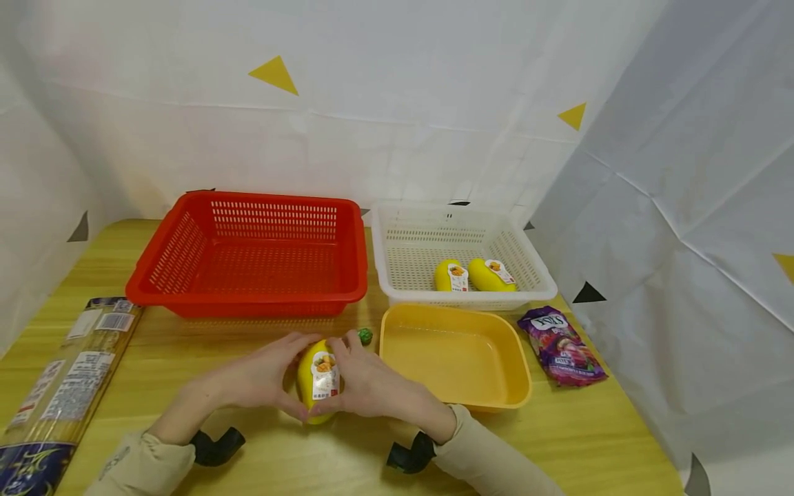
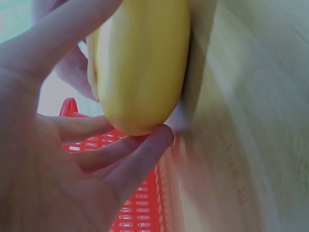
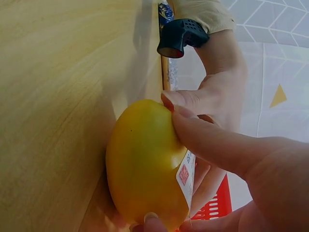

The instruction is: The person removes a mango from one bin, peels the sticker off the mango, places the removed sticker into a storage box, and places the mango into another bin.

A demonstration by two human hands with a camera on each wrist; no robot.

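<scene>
A yellow mango (image 1: pixel 306 377) with a white printed label is low over the wooden table, between both hands. My left hand (image 1: pixel 263 375) holds its left side, with thumb at the near end and fingers at the far end. From the other side my right hand (image 1: pixel 375 386) grips it the same way, the two thumbs meeting near the close end. In the left wrist view the left fingertips press on the smooth rounded end of the mango (image 2: pixel 145 67). The right wrist view shows both thumbs on the mango (image 3: pixel 145 159), its label edge facing the hands.
Behind stand a red basket (image 1: pixel 260 300) and a white basket (image 1: pixel 459 297) holding two labelled mangoes (image 1: pixel 491 275). A yellow tray (image 1: pixel 453 358) is right of the hands, beside a purple snack bag (image 1: pixel 563 348). Long noodle packs (image 1: pixel 80 372) lie left. A small green thing (image 1: pixel 364 335) sits behind the right hand.
</scene>
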